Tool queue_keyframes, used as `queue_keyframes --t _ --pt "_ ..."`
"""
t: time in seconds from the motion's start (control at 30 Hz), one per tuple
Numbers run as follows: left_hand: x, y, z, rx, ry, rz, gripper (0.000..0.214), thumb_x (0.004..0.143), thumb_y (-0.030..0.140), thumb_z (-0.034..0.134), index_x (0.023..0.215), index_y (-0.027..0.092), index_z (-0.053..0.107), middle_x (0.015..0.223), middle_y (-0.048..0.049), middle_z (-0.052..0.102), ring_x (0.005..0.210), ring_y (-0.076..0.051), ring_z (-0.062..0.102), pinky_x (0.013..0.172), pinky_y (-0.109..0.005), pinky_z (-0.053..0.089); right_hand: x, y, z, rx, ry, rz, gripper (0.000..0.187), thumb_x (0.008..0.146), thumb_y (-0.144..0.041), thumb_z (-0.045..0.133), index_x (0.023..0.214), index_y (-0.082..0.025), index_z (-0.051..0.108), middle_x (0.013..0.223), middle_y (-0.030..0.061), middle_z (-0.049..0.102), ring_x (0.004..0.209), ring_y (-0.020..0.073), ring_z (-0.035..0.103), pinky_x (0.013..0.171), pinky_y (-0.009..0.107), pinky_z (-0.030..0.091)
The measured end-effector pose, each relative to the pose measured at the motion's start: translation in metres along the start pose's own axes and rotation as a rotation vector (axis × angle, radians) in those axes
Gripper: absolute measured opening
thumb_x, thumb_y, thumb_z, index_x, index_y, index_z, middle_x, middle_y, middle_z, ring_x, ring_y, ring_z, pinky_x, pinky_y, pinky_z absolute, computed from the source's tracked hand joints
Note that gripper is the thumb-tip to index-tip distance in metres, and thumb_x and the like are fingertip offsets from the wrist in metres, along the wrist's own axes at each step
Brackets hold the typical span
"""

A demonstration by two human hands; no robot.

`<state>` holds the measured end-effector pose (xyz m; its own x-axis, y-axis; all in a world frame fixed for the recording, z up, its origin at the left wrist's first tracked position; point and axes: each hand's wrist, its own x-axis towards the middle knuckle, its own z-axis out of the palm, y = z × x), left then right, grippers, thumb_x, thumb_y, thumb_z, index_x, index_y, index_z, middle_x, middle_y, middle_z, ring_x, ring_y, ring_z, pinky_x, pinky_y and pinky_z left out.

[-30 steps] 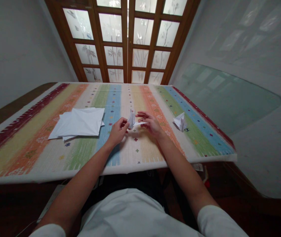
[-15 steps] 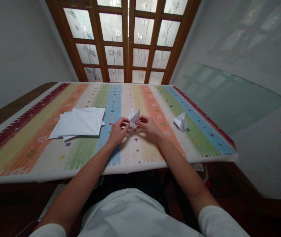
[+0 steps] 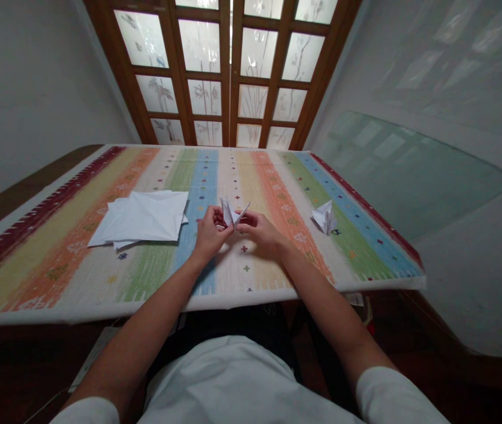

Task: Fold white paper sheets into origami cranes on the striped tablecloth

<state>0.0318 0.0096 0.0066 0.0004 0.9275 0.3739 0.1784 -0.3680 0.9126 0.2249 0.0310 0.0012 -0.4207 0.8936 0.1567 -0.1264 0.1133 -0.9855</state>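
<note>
Between my hands, above the middle of the striped cloth, is a small white origami crane (image 3: 229, 215) with pointed flaps standing up. My left hand (image 3: 210, 235) pinches it from the left, thumb at its lower edge. From the other side my right hand (image 3: 262, 229) has thumb and forefinger closed at its base; the fingertips are partly hidden. Another folded white paper piece (image 3: 325, 218), of similar pointed shape, stands on the cloth to the right. Left of my hands lies a loose stack of creased white paper sheets (image 3: 145, 218).
A striped, patterned tablecloth (image 3: 153, 277) covers the table, its white hem along the near edge by my body. Wooden doors with glass panes (image 3: 228, 76) stand beyond the far edge. A glass-like panel (image 3: 414, 171) is at the wall on the right.
The origami crane has turned and shifted slightly left, its flaps now spread in a V. My left fingers have moved up behind it, and my right fingertips have shifted left and lower on it.
</note>
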Motion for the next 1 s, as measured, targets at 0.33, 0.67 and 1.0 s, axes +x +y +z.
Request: queue_keyframes --t 0.33,0.67,1.0 --pt "0.003 -0.006 -0.003 -0.018 -0.075 0.031 0.017 0.085 0.032 0.082 0.090 0.019 0.072 0.122 -0.0109 0.073 0.091 -0.018 0.075 0.079 -0.031 0.065 0.000 0.007 -0.002 0.007 0.068 0.058 0.044 0.078 -0.049 0.095 0.111 -0.025 0.080 0.090 0.0021 0.075 0.085 0.0198 0.071 0.079 0.034 0.063" --pt "0.005 -0.006 -0.004 -0.086 -0.084 -0.051 0.018 0.082 0.036 0.083 0.090 0.022 0.075 0.093 -0.0050 0.078 0.083 -0.021 0.076 0.076 -0.033 0.064 -0.003 -0.002 -0.001 -0.237 0.212 -0.158 0.055 0.081 -0.037 0.087 0.135 -0.034 0.072 0.135 0.0088 0.072 0.103 0.0232 0.069 0.082 0.036 0.064" --pt "0.008 -0.009 -0.005 -0.112 0.040 -0.126 0.021 0.082 0.039 0.078 0.089 0.019 0.074 0.086 -0.0050 0.074 0.078 -0.020 0.073 0.076 -0.033 0.063 -0.005 -0.007 -0.009 -0.376 0.154 -0.290 0.012 0.089 -0.040 0.082 0.092 -0.028 0.085 0.147 0.0120 0.058 0.126 0.0299 0.061 0.096 0.046 0.062"
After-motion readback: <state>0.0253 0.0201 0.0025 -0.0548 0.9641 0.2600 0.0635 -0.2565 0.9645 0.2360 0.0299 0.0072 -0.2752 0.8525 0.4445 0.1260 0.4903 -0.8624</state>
